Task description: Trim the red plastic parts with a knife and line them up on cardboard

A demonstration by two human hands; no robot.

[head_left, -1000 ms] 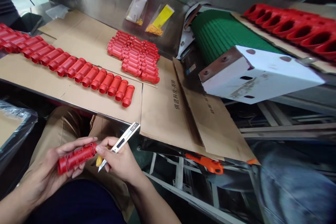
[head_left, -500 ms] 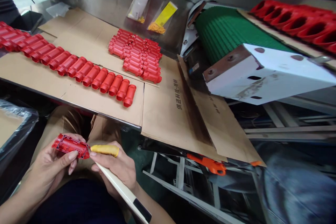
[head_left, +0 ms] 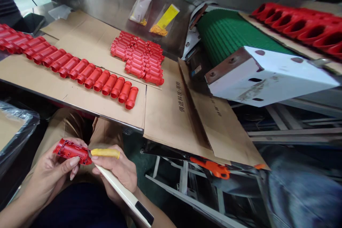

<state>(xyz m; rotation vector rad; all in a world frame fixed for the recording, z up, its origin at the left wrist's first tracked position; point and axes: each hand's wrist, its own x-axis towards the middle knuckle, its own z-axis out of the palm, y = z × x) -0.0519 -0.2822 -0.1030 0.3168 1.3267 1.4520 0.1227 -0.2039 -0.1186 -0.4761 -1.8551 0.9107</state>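
Note:
Over my lap, my left hand (head_left: 57, 169) grips a red plastic part (head_left: 72, 150) between thumb and fingers, its open side with dark edging facing up. My right hand (head_left: 120, 171) is closed around a long cream-coloured tool (head_left: 120, 187) with a black end patch. A yellow cover (head_left: 105, 153) sits on one finger of that hand. The tool's tip meets the right end of the red part; the exact contact is hidden by the fingers. Beyond my hands, a row of red cylindrical parts (head_left: 101, 81) lies on cardboard (head_left: 107, 112).
Stacked red parts (head_left: 139, 55) lie farther back, near two small bags (head_left: 165, 19). A green conveyor belt (head_left: 235, 35) with a white metal end (head_left: 267, 74) stands at right, carrying more red parts (head_left: 296, 26). A plastic-lined box (head_left: 16, 131) is at left, an orange tool (head_left: 213, 167) below the table.
Both hands stay nearly in place, with the red part shifted very slightly down. The rest of the view moves slightly.

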